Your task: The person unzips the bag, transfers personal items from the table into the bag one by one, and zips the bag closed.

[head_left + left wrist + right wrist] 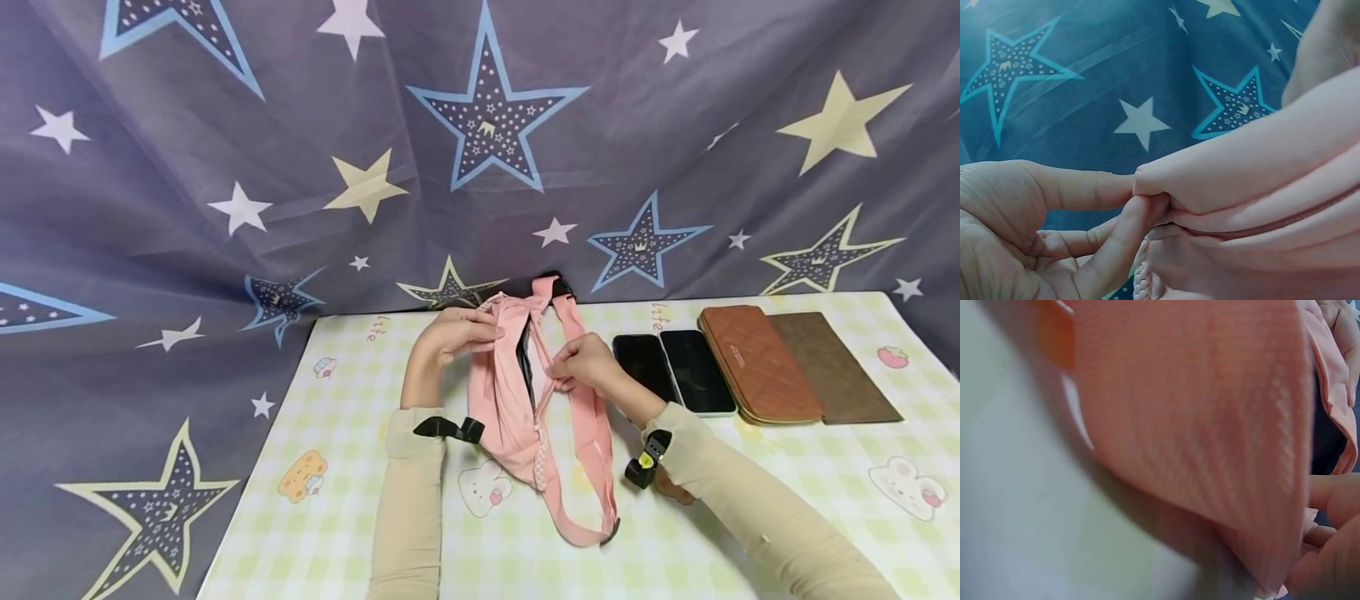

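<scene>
A pink waist bag (498, 400) lies on the table with its zipped opening parted, a dark lining showing inside. My left hand (459, 333) pinches the fabric at the bag's upper left; in the left wrist view the thumb and fingers (1094, 187) grip a fold of the pink cloth (1241, 169). On the other side of the opening, my right hand (588, 362) pinches the bag's edge and draws it aside. The right wrist view has the pink cloth (1197, 412) close up, with the right hand's fingers (1335, 550) at its lower edge. A braided cord (541, 458) hangs at the bag's lower end.
The bag's pink strap (592, 433) loops to the right, with black buckle parts (558, 286) at the top. Two dark-screened phones (697, 371) lie right of it, beside a brown quilted wallet (757, 362) and a flat brown leather piece (832, 367). A star-printed curtain (300, 167) hangs behind the table.
</scene>
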`<control>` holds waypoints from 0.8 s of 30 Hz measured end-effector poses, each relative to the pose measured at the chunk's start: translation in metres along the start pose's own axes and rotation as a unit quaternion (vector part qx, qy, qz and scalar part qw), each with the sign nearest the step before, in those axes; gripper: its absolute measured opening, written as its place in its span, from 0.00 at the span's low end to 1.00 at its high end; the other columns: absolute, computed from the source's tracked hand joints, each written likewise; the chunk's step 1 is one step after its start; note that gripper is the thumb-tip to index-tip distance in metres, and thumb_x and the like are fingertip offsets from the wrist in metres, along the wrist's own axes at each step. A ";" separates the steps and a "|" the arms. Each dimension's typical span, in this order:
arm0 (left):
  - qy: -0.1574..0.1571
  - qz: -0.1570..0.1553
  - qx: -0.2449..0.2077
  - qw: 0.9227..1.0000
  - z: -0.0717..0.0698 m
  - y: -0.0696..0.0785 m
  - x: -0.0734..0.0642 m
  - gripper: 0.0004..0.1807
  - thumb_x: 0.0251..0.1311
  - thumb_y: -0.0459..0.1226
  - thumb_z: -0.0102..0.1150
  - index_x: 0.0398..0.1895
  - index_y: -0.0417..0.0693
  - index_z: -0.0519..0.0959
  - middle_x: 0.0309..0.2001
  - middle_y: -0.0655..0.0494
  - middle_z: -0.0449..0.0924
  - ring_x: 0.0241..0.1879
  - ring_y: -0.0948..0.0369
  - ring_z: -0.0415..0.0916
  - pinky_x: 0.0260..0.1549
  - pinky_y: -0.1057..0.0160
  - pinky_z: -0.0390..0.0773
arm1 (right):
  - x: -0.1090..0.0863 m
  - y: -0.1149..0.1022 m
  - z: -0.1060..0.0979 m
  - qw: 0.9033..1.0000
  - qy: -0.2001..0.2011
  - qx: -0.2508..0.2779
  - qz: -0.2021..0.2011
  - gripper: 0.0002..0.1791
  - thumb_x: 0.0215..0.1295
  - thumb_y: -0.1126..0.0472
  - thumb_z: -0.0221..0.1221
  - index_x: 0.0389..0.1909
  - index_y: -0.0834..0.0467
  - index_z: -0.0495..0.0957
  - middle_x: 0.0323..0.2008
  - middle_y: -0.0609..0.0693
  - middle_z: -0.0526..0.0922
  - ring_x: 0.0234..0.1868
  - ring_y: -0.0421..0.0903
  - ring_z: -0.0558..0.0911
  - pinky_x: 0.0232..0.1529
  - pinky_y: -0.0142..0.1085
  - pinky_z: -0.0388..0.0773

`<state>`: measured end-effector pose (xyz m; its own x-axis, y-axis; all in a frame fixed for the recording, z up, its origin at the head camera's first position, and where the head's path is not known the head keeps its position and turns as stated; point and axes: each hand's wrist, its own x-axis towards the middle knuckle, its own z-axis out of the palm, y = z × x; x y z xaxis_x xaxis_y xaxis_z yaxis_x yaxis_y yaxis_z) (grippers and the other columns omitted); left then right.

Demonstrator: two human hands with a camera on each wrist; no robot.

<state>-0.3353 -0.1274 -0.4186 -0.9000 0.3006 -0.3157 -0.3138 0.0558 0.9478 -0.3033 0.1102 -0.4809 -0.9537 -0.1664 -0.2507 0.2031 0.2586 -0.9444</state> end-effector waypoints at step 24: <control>0.003 0.010 0.016 1.000 0.004 -0.007 0.001 0.11 0.63 0.22 0.60 0.48 0.29 0.78 0.30 0.59 0.82 0.30 0.68 0.82 0.35 0.71 0.86 | -0.007 -0.010 -0.003 0.999 -0.010 0.027 0.021 0.10 0.59 0.74 0.68 0.38 0.76 0.79 0.20 0.52 0.86 0.18 0.41 0.83 0.29 0.36 0.88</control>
<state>-0.3327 -0.1241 -0.4249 -0.9081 0.2957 -0.2965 -0.2859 0.0796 0.9549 -0.2993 0.1112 -0.4693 -0.9398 -0.1755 -0.2931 0.2544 0.2132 -0.9433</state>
